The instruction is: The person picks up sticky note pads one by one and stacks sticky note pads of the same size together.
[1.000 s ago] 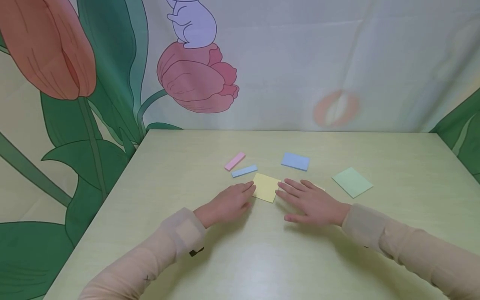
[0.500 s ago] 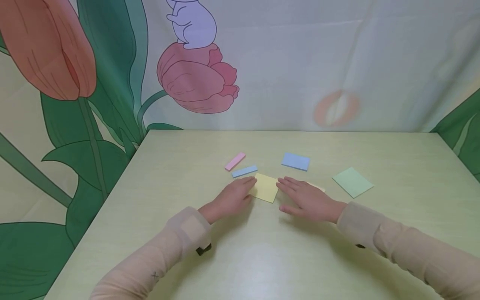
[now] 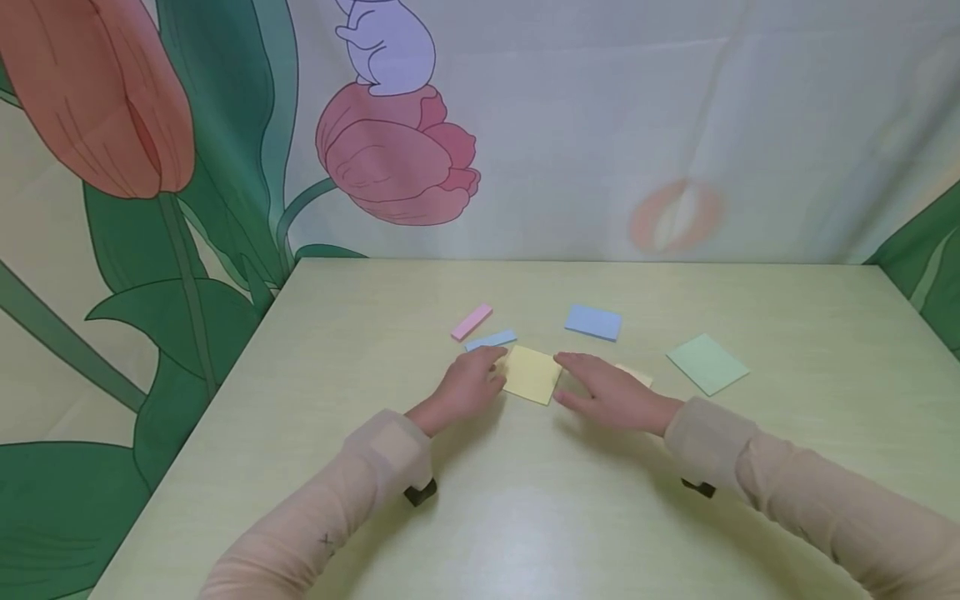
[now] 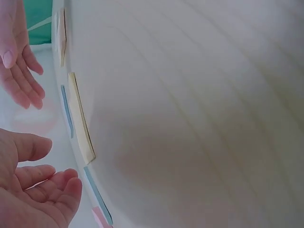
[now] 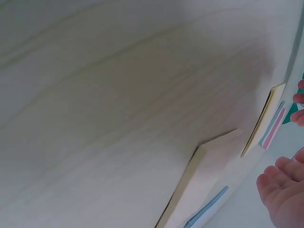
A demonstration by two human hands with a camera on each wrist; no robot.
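A square yellow sticky-note pad [image 3: 531, 375] lies flat on the table between both hands. My left hand [image 3: 468, 387] hovers at its left side, fingers loosely bent and holding nothing. On the other side, my right hand [image 3: 615, 392] is held with its fingertips right at the pad's right edge, fingers extended and thumb apart. In the left wrist view, a gap shows between the left hand's fingers [image 4: 69, 199] and the yellow pad [image 4: 80, 118]. Partly hidden behind the right hand is a cream pad [image 3: 636, 375], seen closer in the right wrist view [image 5: 204, 166].
Beyond the left hand lie a narrow blue sticky-note strip [image 3: 492, 339] and a pink strip [image 3: 472, 322]. A blue rectangular pad [image 3: 593, 322] is farther back, and a green square pad [image 3: 708, 364] lies to the right. A printed curtain [image 3: 570, 133] hangs behind the table [image 3: 495, 533].
Both hands have shifted slightly closer to the yellow pad. The left fingers have bent more, and the right hand's spread fingers have come together. The pads stay where they were.
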